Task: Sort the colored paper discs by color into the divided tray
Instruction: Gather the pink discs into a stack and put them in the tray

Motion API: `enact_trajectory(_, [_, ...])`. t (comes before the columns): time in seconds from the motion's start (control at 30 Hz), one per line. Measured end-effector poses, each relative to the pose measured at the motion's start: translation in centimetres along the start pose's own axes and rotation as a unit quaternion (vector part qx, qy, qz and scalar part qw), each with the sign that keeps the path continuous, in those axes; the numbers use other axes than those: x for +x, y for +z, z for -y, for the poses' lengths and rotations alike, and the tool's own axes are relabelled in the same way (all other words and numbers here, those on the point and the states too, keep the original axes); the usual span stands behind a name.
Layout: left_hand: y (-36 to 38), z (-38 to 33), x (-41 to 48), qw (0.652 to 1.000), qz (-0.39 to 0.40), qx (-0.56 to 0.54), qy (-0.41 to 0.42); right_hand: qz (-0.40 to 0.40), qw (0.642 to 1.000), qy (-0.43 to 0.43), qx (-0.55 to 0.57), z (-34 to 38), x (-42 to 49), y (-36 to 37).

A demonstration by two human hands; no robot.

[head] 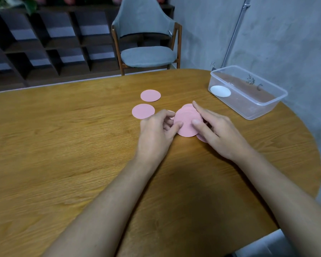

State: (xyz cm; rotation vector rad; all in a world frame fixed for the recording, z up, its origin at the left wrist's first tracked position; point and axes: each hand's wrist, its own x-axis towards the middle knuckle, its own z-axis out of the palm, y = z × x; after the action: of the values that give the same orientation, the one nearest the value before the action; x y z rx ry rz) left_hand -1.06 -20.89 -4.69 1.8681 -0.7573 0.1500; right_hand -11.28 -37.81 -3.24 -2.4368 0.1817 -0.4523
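pink discs (188,123) stacked mid-surface, tray (248,93) well apart | left hand (156,130) and right hand (215,130) fingers pinching the stack | likely light, thin, bendy: grip edges

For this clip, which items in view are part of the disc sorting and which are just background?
Part of the job:
pink stack, held by left hand and right hand
far pink disc
near pink disc
white disc
clear tub

Background:
chair
shelves
pipe
table (work surface only)
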Motion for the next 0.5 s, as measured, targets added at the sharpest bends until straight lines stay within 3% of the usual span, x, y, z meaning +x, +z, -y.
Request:
enact_trajectory(0.13, [0.1, 0.0, -0.2, 1.000, 0.003, 0.021, 0.013, -0.035, 0.999, -0.030, -0.016, -0.7, 0.2, -0.2])
enact_trajectory(0.23, [0.6, -0.4, -0.7, 0.994, 0.019, 0.077, 0.075, -0.072, 0.997, 0.008, 0.029, -2.1, 0.7, -0.9])
enact_trajectory(0.37, [1.7, -0.7, -1.6, 0.944, 0.191, 0.152, 0.222, -0.108, 0.990, 0.043, 0.085, -3.4, 1.1, -1.3])
enact_trajectory(0.43, [1.9, -0.6, -1.6, 0.923, 0.242, 0.196, 0.227, -0.120, 0.986, 0.050, 0.101, -3.7, 1.3, -1.4])
enact_trajectory(0.5, [1.7, -0.6, -1.5, 0.927, 0.235, 0.201, 0.214, -0.124, 0.984, 0.054, 0.114, -3.9, 1.4, -1.3])
